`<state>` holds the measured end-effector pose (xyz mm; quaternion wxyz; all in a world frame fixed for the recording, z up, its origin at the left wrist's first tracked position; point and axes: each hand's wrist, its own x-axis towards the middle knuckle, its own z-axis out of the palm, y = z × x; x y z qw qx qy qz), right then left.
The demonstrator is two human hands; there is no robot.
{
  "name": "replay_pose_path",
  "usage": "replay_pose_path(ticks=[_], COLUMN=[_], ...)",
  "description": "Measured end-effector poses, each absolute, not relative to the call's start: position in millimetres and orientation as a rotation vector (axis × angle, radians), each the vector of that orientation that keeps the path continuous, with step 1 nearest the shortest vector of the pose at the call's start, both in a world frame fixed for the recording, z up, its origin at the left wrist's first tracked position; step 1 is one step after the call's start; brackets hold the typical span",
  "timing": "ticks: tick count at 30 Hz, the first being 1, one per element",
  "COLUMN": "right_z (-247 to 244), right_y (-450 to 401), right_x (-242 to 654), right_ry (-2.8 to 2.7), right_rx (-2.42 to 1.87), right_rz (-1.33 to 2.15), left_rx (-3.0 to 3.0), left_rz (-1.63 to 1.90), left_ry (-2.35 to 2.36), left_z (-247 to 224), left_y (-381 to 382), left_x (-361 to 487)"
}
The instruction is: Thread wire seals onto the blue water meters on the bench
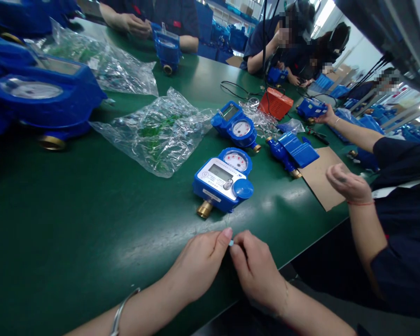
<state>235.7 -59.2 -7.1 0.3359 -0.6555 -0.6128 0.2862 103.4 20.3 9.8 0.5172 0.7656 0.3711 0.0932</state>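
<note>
Near the front edge of the table, my left hand (200, 262) and my right hand (258, 270) meet with their fingertips closed. Between them shows a small light-blue plastic seal (231, 242), mostly covered by the fingers. A thin, faint strand runs up from it toward a blue water meter (220, 179). That meter lies just beyond my hands, with a display, a round dial, a blue round cap and a brass threaded end. A second blue water meter (235, 126) lies behind it, its display and dial facing up.
Clear plastic bags (161, 133) of small green and pale pieces lie to the left. Large blue meters (45, 93) stand at far left. On the right are another meter (290, 151), cardboard (324, 179), an orange box (276, 103) and a co-worker's hand (350, 184). Other people sit opposite.
</note>
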Motion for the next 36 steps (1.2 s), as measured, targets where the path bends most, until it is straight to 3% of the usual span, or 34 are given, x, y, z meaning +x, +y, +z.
replay_pose_path(ticks=[2, 4, 9, 11, 16, 18, 20, 24, 26, 28, 33, 36], right_z=[-12, -15, -11, -9, -20, -24, -26, -21, -18, -16, -23, -26], right_y=[-63, -63, -52, -51, -58, -58, -54, -44, -42, -44, -49, -45], right_x=[238, 240, 235, 232, 240, 245, 246, 237, 233, 233, 244, 247], right_ry=[-1.872, -1.976, -1.333, -1.287, -1.965, -2.109, -2.079, -1.524, -1.378, -1.484, -2.08, -2.158], right_rx=[-1.726, -1.662, -1.544, -1.542, -1.691, -1.616, -1.567, -1.506, -1.483, -1.579, -1.653, -1.589], right_rz=[0.308, 0.224, 1.224, 1.298, 0.163, -0.009, 0.14, 1.017, 1.223, 1.045, -0.031, -0.125], left_rx=[1.829, 1.828, 1.838, 1.831, 1.858, 1.869, 1.868, 1.885, 1.906, 1.907, 1.883, 1.885], left_rz=[0.21, 0.199, 0.205, 0.213, 0.211, 0.193, 0.198, 0.232, 0.232, 0.223, 0.172, 0.18], left_ry=[0.9, 0.887, 0.835, 0.837, 0.904, 0.909, 0.899, 0.862, 0.869, 0.877, 0.899, 0.887], left_z=[9, 9, 13, 13, 9, 9, 9, 9, 8, 7, 3, 2], left_y=[21, 20, 21, 23, 26, 25, 25, 27, 29, 32, 33, 33], left_x=[104, 105, 105, 104, 103, 104, 104, 105, 104, 104, 104, 106])
